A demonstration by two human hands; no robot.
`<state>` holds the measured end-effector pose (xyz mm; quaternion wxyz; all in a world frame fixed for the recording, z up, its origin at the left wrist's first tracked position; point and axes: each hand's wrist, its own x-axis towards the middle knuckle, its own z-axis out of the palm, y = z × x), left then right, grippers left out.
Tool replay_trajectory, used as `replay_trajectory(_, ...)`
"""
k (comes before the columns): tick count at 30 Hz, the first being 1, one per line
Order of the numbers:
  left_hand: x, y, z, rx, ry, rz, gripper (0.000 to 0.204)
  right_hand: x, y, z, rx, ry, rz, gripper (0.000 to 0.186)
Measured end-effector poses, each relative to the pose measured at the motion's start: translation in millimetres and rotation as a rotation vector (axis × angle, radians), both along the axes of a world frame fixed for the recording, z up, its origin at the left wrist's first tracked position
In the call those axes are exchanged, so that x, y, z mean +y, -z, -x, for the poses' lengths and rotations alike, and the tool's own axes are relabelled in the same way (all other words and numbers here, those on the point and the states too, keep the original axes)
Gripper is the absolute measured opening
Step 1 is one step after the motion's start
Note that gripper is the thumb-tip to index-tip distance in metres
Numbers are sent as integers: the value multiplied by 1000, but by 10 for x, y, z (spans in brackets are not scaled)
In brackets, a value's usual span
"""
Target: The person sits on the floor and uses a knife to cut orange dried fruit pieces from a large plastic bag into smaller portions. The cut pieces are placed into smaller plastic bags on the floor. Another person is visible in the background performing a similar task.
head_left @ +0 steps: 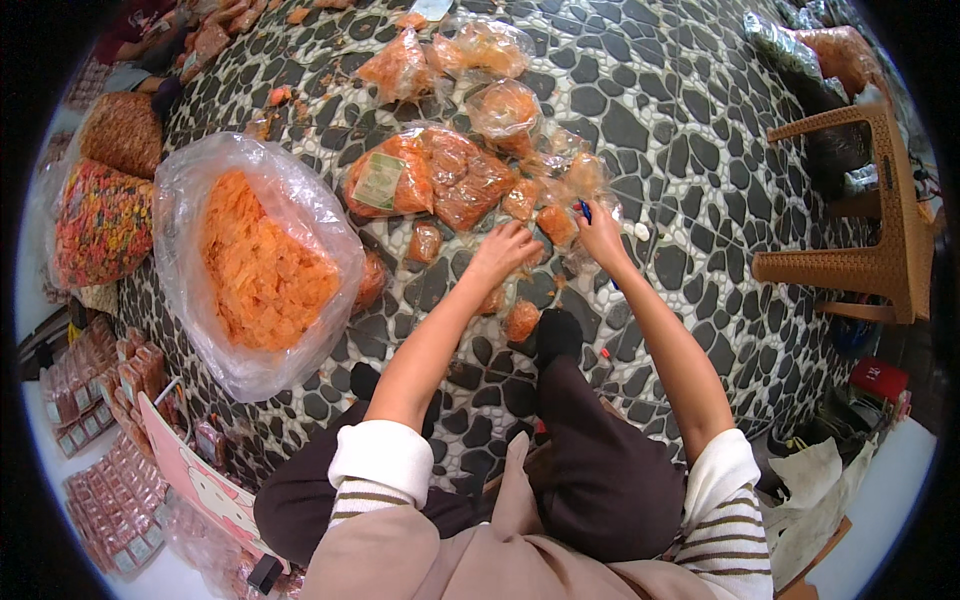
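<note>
My left hand reaches in among small clear packets of orange food, its fingers bent together over crumpled plastic. What lies under its fingertips is partly hidden. Close to its right is a small orange packet. My right hand is closed around a slim blue pen-like tool, whose tip shows beyond the fingers. Just past both hands sits a large clear bag of packed orange food beside a bag with a pale label. Another small packet lies near my foot.
A big open plastic bag of orange chips stands to the left, with a bag of multicoloured snacks behind it. More orange bags lie farther off. A brown plastic stool is at the right. Stacked packets fill the lower left.
</note>
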<state>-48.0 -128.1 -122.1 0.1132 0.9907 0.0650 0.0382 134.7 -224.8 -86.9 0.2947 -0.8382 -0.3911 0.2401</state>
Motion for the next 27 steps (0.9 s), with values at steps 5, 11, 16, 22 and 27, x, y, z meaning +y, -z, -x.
replay_trajectory(5,250,-222,113,2,-392,385,22,182,-291,90,61,-16,3,21)
replay_trajectory(11,648,-1160,426,-371,-758,923,29,474,-1387,537,106,-292,-10,25)
replay_trajectory(16,894,-2325,1144,-890,-690,1255,34,697,-2494,1355,-362,-564,-254,23)
replay_trajectory(22,827,-2976,2059,-1120,-875,745,34,1042,-3034,2355,-739,-742,-443,18)
replay_trajectory(27,791,-3064,2639,-1191,-1119,471,35,1267,-2911,2821,-849,-860,-529,20)
